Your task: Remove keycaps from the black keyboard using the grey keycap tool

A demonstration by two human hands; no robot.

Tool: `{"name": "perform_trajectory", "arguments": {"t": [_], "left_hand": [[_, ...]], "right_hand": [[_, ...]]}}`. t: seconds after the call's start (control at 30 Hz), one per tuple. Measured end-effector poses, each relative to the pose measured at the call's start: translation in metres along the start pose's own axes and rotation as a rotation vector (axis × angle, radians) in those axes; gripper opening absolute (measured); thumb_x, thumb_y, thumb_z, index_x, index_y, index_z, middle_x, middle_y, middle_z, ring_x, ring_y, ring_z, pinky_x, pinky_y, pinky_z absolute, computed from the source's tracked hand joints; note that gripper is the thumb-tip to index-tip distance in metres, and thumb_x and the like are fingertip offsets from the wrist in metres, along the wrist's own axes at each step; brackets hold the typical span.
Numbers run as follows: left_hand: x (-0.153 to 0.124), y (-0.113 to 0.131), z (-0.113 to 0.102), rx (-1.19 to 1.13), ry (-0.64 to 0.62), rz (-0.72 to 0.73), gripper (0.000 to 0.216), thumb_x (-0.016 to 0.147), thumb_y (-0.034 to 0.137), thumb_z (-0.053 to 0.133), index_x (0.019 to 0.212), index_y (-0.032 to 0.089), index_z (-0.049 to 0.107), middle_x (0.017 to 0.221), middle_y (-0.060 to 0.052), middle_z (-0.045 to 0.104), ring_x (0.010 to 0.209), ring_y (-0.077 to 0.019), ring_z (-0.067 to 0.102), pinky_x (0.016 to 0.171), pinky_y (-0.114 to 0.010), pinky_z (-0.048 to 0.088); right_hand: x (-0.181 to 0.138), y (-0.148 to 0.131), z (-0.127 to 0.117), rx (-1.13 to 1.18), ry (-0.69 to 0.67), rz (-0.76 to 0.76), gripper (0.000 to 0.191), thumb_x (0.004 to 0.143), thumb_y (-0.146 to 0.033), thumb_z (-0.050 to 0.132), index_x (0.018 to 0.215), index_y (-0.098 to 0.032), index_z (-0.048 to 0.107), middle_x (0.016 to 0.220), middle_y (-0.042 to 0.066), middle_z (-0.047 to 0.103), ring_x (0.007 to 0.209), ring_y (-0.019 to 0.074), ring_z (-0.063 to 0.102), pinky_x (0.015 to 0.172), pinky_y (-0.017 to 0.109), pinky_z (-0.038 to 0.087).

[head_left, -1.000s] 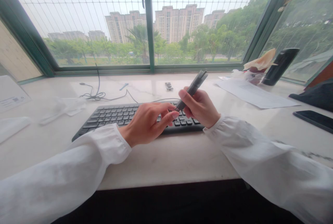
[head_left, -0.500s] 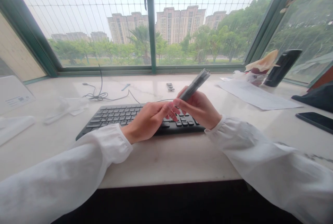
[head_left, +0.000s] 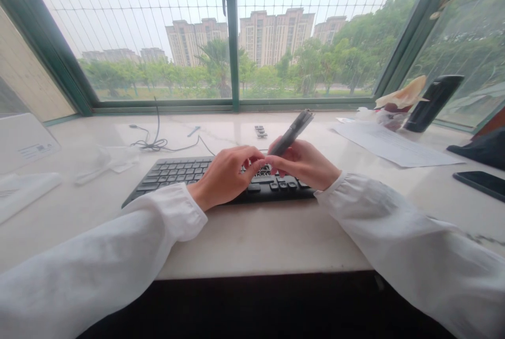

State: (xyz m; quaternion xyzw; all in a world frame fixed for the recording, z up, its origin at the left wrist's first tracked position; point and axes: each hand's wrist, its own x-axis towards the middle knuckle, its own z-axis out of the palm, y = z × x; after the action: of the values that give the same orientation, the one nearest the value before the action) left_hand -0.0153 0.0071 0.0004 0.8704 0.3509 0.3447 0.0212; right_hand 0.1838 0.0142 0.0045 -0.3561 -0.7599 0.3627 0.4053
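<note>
My right hand (head_left: 305,164) is closed around a dark grey stick-shaped tool (head_left: 294,131), whose upper end points up and to the right. The tool's lower end is hidden by my fingers. A black keyboard (head_left: 173,171) lies under both hands. Bare key sockets show between the hands, where keycaps are off. My left hand (head_left: 229,175) arches over the keyboard with its thumb and fingertips drawn together close to my right thumb. What those fingertips pinch, if anything, is too small to tell. Several loose keycaps (head_left: 260,131) sit behind the keyboard.
A coiled black cable (head_left: 155,144) and a small blue strip (head_left: 193,131) lie at the back left. Clear plastic wrapping (head_left: 106,163) rests left of the keyboard. On the right are paper sheets (head_left: 390,144), a phone (head_left: 479,184) and a dark upright object (head_left: 434,102).
My left hand has lifted slightly and turned, its fingers now arched where they lay under my right hand. The tool has tilted a little. The view has shifted slightly.
</note>
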Motion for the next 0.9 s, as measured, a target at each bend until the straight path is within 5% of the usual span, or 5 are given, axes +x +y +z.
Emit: {"name": "perform_trajectory", "arguments": {"t": [0.3, 0.9], "left_hand": [[-0.005, -0.007, 0.002, 0.087, -0.151, 0.011, 0.029, 0.087, 0.044, 0.057, 0.098, 0.018, 0.065, 0.094, -0.006, 0.065, 0.089, -0.0195, 0.060, 0.082, -0.033, 0.047], [-0.006, -0.007, 0.006, 0.062, -0.172, 0.052, 0.024, 0.087, 0.040, 0.059, 0.097, 0.022, 0.070, 0.090, -0.003, 0.069, 0.087, -0.0188, 0.061, 0.079, -0.031, 0.046]], "right_hand": [[-0.002, -0.005, -0.014, -0.090, -0.053, 0.087, 0.018, 0.076, -0.030, 0.066, 0.083, -0.017, 0.057, 0.061, 0.000, 0.060, 0.056, 0.0130, 0.057, 0.046, 0.022, 0.044], [-0.005, 0.005, -0.039, -0.365, -0.252, -0.112, 0.018, 0.074, -0.030, 0.067, 0.085, -0.017, 0.062, 0.068, 0.001, 0.065, 0.060, 0.0115, 0.057, 0.055, 0.022, 0.043]]}}
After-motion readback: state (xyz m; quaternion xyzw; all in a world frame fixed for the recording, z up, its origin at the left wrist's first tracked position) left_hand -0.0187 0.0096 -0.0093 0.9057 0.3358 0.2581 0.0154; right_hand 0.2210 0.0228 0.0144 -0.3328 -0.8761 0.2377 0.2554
